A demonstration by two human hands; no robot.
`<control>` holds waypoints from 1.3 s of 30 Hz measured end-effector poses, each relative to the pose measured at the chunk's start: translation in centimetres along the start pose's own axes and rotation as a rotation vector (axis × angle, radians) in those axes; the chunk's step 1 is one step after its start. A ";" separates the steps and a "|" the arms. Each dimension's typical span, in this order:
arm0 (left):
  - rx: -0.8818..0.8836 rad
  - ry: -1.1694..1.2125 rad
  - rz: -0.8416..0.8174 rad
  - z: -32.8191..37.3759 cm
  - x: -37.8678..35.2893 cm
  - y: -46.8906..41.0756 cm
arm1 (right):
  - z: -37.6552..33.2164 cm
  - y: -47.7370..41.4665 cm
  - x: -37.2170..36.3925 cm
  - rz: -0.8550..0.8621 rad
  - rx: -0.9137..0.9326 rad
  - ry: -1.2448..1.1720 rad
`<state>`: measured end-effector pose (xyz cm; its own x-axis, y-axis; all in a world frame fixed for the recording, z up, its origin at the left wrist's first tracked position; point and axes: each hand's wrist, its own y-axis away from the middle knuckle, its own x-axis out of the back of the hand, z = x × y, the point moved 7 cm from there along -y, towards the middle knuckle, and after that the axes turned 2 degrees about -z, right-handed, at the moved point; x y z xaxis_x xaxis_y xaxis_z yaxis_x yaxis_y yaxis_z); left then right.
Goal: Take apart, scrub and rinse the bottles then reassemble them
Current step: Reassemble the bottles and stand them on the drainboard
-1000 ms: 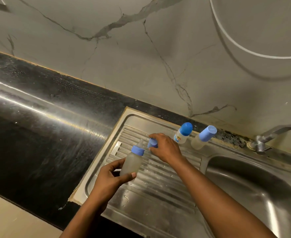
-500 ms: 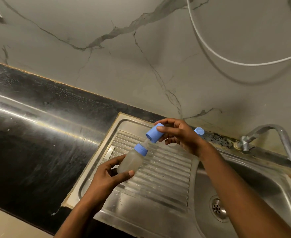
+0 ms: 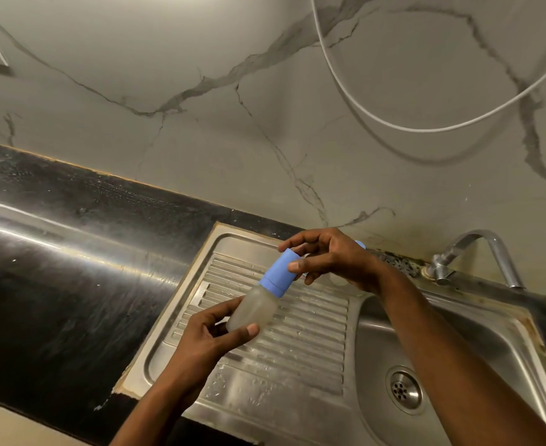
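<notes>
Left hand (image 3: 207, 336) nearest, fingers and thumb curled round the frosted bottle (image 3: 254, 312), which is held tilted above the drainboard (image 3: 297, 349). Half a second back the blue cap (image 3: 281, 273) hung clear of the teat; now it sits over it, down against the collar. The right hand (image 3: 336, 262) pinches the cap's top between thumb and fingertips. Reads as reassembly, nearly closed, probably one firm push left. Beyond the right hand, another blue top (image 3: 360, 244) just shows; the tap (image 3: 490, 249) stands farther back.

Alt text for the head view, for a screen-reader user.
Two hands hold a small frosted bottle over a ribbed steel drainboard: the left hand grips its body, the right hand pinches the blue cap on its top. A tap stands at the right.
</notes>
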<state>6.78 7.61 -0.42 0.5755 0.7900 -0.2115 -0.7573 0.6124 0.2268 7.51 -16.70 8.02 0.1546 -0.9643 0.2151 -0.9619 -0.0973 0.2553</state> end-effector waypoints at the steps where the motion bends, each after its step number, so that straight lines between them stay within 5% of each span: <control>1: -0.004 0.000 -0.001 -0.1 -0.1 0.1 | 0.0 0.2 0.0 0.001 -0.002 0.003; 18: -0.031 -0.058 0.098 -1.5 -1.2 0.1 | 1.3 0.6 -0.5 0.119 -0.059 0.084; 23: -0.027 0.010 0.138 -1.3 -1.0 -0.5 | 2.7 0.6 -1.7 0.230 -0.024 -0.119; 32: -0.033 -0.012 0.196 -2.0 -0.2 -2.2 | 5.8 -0.8 -5.6 0.176 -0.054 -0.201; 39: 0.052 -0.001 0.292 -4.5 3.3 -3.3 | 7.9 -5.5 -1.7 0.449 -0.085 0.036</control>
<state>9.79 8.11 -6.17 0.3363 0.9329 -0.1288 -0.8740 0.3601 0.3263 10.72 -16.48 -1.18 -0.2645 -0.8969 0.3544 -0.9137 0.3506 0.2054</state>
